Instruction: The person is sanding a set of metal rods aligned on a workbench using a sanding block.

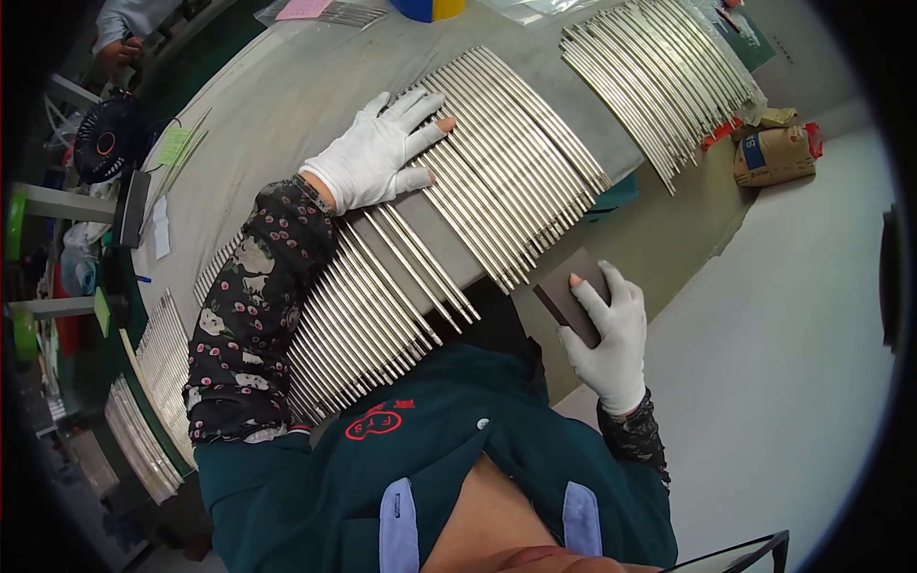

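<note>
The left hand [377, 158], in a white glove with two bare fingertips, lies palm down with its fingers spread over the left side of the middle row of metal rods [511, 162] on the grey worktop [258, 105]. The right hand [611, 349], also gloved, pinches a dark rectangular block [556, 294] between thumb and fingers, just beyond the worktop's near edge. Another row of rods [358, 325] lies beside the left forearm, and a further row [659, 76] sits at the far right, near a brown bag [778, 160]

Slim silvery rods [511, 153], side by side on the table [244, 105], dark rectangular block [564, 300], tilted in the right hand [611, 346]
</note>
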Action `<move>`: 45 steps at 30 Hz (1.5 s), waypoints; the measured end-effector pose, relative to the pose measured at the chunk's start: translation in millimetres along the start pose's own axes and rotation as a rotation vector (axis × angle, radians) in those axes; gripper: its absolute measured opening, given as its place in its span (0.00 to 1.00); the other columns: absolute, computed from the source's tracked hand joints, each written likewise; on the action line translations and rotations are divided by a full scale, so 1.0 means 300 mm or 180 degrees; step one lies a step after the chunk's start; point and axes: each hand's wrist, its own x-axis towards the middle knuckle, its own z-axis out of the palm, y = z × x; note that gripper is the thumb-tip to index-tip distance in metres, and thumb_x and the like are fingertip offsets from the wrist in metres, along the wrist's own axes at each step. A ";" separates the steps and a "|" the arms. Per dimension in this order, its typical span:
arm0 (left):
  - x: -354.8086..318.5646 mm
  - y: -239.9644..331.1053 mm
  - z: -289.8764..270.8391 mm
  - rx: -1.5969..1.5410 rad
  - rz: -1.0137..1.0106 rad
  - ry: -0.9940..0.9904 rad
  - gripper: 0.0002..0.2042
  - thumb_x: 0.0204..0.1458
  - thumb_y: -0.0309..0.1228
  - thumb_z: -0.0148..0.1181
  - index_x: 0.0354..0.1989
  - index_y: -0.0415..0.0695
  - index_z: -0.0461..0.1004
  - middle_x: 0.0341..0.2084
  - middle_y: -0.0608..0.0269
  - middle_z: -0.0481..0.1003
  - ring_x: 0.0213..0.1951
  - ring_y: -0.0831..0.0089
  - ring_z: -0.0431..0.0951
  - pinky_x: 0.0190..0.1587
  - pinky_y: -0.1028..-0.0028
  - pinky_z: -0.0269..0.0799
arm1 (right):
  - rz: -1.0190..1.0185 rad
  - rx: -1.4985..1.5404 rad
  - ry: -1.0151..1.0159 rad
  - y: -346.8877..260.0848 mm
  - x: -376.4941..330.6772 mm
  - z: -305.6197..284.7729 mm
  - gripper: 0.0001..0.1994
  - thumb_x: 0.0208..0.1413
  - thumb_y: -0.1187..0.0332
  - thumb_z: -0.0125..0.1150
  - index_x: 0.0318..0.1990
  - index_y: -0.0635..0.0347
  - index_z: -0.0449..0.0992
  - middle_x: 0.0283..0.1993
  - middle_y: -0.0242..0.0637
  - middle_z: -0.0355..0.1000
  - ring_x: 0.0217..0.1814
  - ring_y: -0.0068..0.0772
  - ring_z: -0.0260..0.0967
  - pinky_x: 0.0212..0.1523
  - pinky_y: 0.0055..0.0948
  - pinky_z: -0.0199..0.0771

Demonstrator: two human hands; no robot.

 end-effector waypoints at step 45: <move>-0.020 0.020 -0.012 -0.0176 -0.0288 -0.0094 0.36 0.53 0.57 0.48 0.66 0.49 0.53 0.67 0.47 0.49 0.67 0.49 0.49 0.65 0.46 0.45 | -0.0478 -0.0804 -0.0002 -0.071 0.213 0.023 0.27 0.37 0.67 0.67 0.51 0.49 0.72 0.57 0.52 0.60 0.51 0.51 0.62 0.45 0.42 0.66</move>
